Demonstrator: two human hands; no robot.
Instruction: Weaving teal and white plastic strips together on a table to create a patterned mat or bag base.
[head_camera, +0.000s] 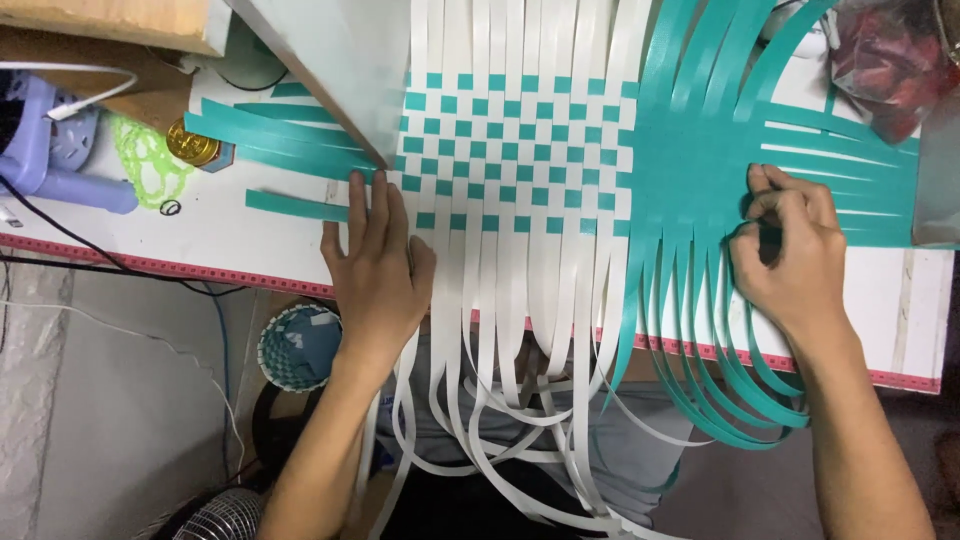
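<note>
While your left hand (378, 270) lies flat and spread on the near-left corner of the woven mat (515, 150), fingers together and gripping nothing, your right hand (790, 250) is curled on the teal side, fingertips pinched on what looks like one teal strip (745, 215) at the right edge of the solid teal block; I cannot tell whether it holds one strip or two. The mat lies in the middle of the white desk (200, 225), a checker of white and teal on the left and close-packed teal on the right.

If you pull that strip hard towards the right, the weave may skew or the crossings near it may open, because only your left palm anchors the piece and it sits well apart from the pull. Lift that palm and the whole mat could slide. The thin strip could also crease or kink under your pinch.

Loose white strips (500, 400) hang over the near edge of the desk into your lap, tangled among themselves; snag one with a wrist and it may drag out of its row. The teal tails (740, 400) bow off the near edge on the right and could catch likewise.

Far left, a gold round lid (192, 143) rests on loose teal strip ends (270, 130), which could shift.
</note>
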